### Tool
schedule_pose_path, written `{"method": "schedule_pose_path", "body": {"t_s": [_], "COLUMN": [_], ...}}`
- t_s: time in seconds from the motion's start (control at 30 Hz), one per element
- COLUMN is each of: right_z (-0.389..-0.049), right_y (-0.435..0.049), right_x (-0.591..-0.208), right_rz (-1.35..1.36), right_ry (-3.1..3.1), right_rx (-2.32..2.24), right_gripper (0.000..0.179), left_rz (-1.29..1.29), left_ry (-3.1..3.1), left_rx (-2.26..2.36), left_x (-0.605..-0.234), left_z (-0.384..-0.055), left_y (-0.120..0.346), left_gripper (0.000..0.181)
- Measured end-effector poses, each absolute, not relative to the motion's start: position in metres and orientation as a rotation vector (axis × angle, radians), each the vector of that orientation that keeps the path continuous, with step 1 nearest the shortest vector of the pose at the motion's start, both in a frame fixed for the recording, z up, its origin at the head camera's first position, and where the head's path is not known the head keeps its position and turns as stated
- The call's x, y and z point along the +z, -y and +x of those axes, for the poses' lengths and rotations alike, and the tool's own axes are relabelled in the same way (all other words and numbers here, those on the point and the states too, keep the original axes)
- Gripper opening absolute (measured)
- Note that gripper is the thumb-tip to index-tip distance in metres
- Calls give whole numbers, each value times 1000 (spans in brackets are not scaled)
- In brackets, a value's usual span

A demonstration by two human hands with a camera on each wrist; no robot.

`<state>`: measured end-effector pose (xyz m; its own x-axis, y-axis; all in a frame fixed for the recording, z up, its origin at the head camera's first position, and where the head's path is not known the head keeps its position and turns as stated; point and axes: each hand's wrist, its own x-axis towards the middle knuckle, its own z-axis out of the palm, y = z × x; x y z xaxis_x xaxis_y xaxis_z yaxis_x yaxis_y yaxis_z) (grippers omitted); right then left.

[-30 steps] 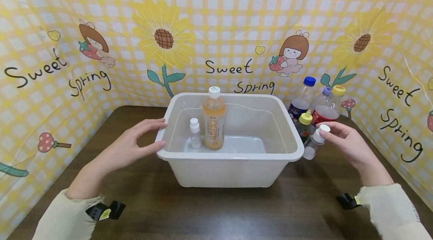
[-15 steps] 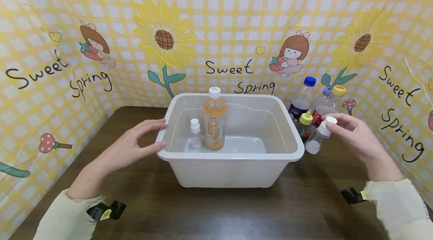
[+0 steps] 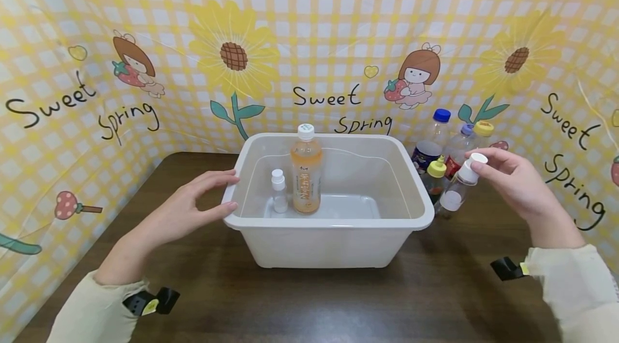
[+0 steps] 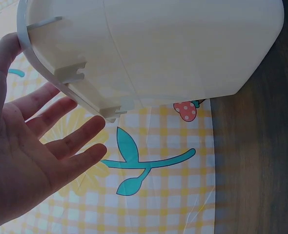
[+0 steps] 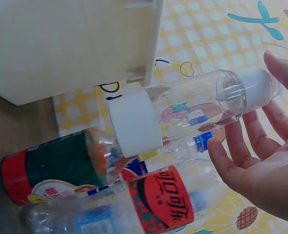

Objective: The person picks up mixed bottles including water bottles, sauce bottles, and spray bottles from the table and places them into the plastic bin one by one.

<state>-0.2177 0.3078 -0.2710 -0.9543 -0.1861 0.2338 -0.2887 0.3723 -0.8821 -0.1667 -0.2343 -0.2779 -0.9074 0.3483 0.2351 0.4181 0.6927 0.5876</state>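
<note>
My right hand (image 3: 519,181) pinches the white cap of a small clear bottle (image 3: 453,198) between thumb and fingertips. The bottle tilts, its base toward the tub, and hangs beside the right rim; the right wrist view shows its wide white bottom end (image 5: 134,122). My left hand (image 3: 186,206) touches the left rim of a pale plastic tub (image 3: 324,246) with thumb and fingertips, the fingers spread and fairly straight in the left wrist view. Inside the tub stand an orange drink bottle (image 3: 306,176) and a small clear bottle with a white cap (image 3: 279,192).
Right of the tub are several bottles: one blue-capped (image 3: 425,155), one with a yellow nozzle cap (image 3: 437,168), one with a red label (image 5: 161,200). All stand on a dark wooden table (image 3: 309,305). A yellow checked cloth (image 3: 309,36) hangs behind and at the sides.
My right hand has moved right and upward, lifting the small clear bottle up from beside the tub and the other bottles. The left hand and the tub stay put.
</note>
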Motion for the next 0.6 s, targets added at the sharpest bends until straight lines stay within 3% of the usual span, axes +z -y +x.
{"method": "schedule_pose_path", "body": {"t_s": [0.4,0.6], "right_z": [-219,-221], "right_y": [-306,-302], "right_x": [-256,-245], "right_rz": [591,543], "right_ry": [2352,2402], "right_rx": [1853,1777], "right_gripper": [23,24], "left_rz": [-636,-628], "left_ry": [2792,2798], "left_rx": [-1016,-1017], "left_x": [-278,-278], "left_z": [-167,-166], "left_y": [235,235], "left_gripper": [46,46]}}
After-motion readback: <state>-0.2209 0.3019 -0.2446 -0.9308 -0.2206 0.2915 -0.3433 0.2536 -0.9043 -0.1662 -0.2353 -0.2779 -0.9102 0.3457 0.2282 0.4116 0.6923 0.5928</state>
